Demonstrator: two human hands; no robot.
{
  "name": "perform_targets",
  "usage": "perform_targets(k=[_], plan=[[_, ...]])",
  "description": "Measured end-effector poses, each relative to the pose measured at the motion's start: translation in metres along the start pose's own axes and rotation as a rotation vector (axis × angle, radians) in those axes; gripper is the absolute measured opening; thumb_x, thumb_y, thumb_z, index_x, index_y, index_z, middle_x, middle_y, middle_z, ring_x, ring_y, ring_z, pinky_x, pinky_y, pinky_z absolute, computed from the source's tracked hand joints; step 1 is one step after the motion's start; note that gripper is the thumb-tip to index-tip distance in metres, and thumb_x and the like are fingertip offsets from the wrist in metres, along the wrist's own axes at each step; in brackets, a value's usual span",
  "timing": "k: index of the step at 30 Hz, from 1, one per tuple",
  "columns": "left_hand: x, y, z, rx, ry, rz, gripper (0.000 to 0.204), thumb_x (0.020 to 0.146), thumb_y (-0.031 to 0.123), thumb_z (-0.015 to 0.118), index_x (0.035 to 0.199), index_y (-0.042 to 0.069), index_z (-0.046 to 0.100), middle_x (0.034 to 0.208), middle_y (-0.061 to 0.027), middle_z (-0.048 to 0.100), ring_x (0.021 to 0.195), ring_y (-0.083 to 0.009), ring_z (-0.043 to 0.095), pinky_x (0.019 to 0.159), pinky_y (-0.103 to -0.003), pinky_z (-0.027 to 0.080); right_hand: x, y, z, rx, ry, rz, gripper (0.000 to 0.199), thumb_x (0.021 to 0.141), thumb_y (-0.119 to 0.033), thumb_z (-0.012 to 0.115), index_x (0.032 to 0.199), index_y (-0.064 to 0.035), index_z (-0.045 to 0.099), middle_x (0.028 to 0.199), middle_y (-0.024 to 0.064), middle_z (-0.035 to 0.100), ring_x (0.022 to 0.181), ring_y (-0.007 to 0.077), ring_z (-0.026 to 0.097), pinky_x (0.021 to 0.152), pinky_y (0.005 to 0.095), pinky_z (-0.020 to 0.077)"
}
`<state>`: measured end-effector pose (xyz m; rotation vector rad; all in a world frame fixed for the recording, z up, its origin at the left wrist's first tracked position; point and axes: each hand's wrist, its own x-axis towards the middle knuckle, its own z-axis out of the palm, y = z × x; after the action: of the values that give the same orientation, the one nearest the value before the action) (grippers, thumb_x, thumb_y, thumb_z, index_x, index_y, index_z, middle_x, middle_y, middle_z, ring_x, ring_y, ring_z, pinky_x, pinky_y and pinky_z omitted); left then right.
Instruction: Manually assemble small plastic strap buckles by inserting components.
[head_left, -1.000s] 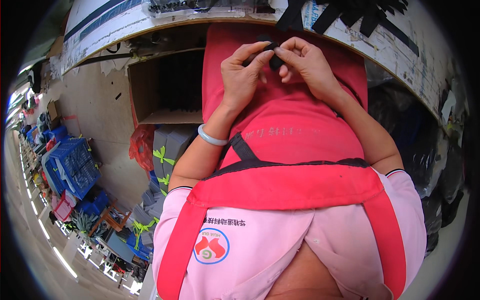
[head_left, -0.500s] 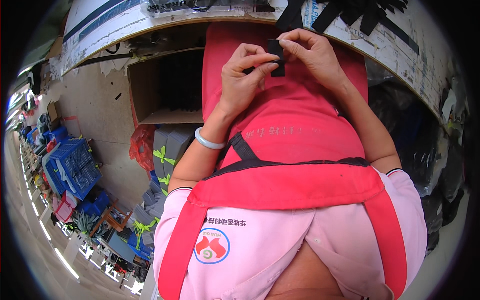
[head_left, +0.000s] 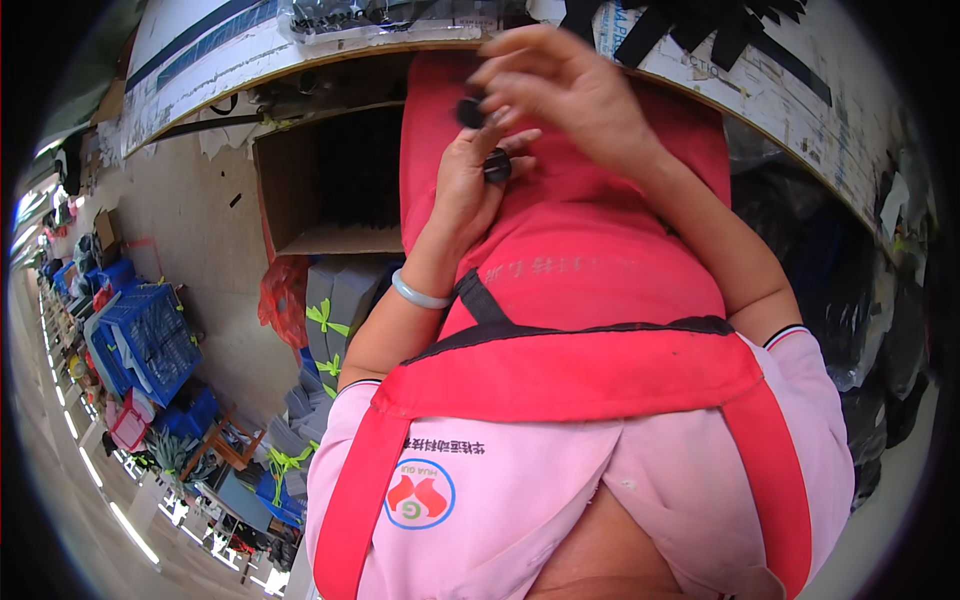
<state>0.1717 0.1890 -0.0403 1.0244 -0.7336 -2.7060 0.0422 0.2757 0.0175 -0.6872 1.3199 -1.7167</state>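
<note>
My left hand [head_left: 470,180] is closed on a short black strap [head_left: 497,166] above the red apron over my lap. One part of the strap shows between its fingers; a black end [head_left: 468,112], blurred, sticks out past the fingertips. My right hand [head_left: 565,90] hangs just beyond and over the left one, fingers bent and smeared by motion. Whether it touches the strap's end cannot be made out.
A white-topped bench edge [head_left: 390,42] curves across the front. On it lie a clear plastic bag [head_left: 350,18] at left and a pile of black straps [head_left: 720,30] at right. Below stands an open cardboard box [head_left: 340,240] with dark contents. Blue crates [head_left: 150,335] stand far left.
My right hand has moved left, across the left hand, and come off its pinch on the strap. My left hand has turned and lowered slightly, with the strap still in it.
</note>
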Motion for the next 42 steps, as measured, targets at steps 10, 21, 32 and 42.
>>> perform_targets(k=[10, 21, 32, 42], plan=[[0.008, 0.002, -0.019, -0.099, -0.274, -0.057, 0.037, 0.077, -0.017, 0.045, 0.111, -0.005, 0.053, 0.116, -0.0159, 0.055, 0.121, -0.0321, 0.052, 0.106, -0.042, 0.043, 0.003, 0.023, -0.061, -1.431, 0.29, -0.54, 0.023, 0.079, -0.006, 0.067, 0.102, -0.0107, 0.068, 0.108, 0.0045, 0.062, 0.105, 0.0242, 0.056, 0.092, 0.0348, 0.0436], [0.005, 0.005, -0.005, 0.307, -0.216, 0.073, 0.02, 0.098, 0.012, 0.052, 0.11, -0.003, 0.057, 0.098, -0.0147, 0.064, 0.094, -0.0272, 0.067, 0.079, -0.034, 0.059, 0.003, -0.032, -0.027, -1.241, 0.204, -0.9, 0.022, 0.083, -0.002, 0.067, 0.104, -0.0082, 0.068, 0.1, 0.0035, 0.066, 0.096, 0.02, 0.06, 0.082, 0.0297, 0.0478], [0.017, 0.002, -0.005, 0.308, -0.086, 0.395, 0.011, 0.09, 0.005, 0.062, 0.097, -0.003, 0.059, 0.089, -0.0108, 0.067, 0.079, -0.0218, 0.069, 0.071, -0.033, 0.06, -0.023, 0.008, -0.03, -0.61, 0.01, -0.035, 0.02, 0.093, -0.014, 0.059, 0.108, -0.0003, 0.063, 0.09, 0.0043, 0.067, 0.08, 0.0071, 0.06, 0.071, 0.0212, 0.049], [0.009, -0.001, -0.002, 0.607, -0.088, 0.396, 0.011, 0.089, 0.005, 0.063, 0.096, -0.003, 0.067, 0.077, -0.0043, 0.068, 0.065, -0.009, 0.063, 0.059, -0.021, 0.05, -0.022, 0.018, -0.027, -0.195, 0.033, 0.455, 0.019, 0.092, -0.021, 0.06, 0.09, -0.0023, 0.06, 0.066, 0.003, 0.061, 0.049, 0.0073, 0.054, 0.043, 0.0205, 0.0456]])
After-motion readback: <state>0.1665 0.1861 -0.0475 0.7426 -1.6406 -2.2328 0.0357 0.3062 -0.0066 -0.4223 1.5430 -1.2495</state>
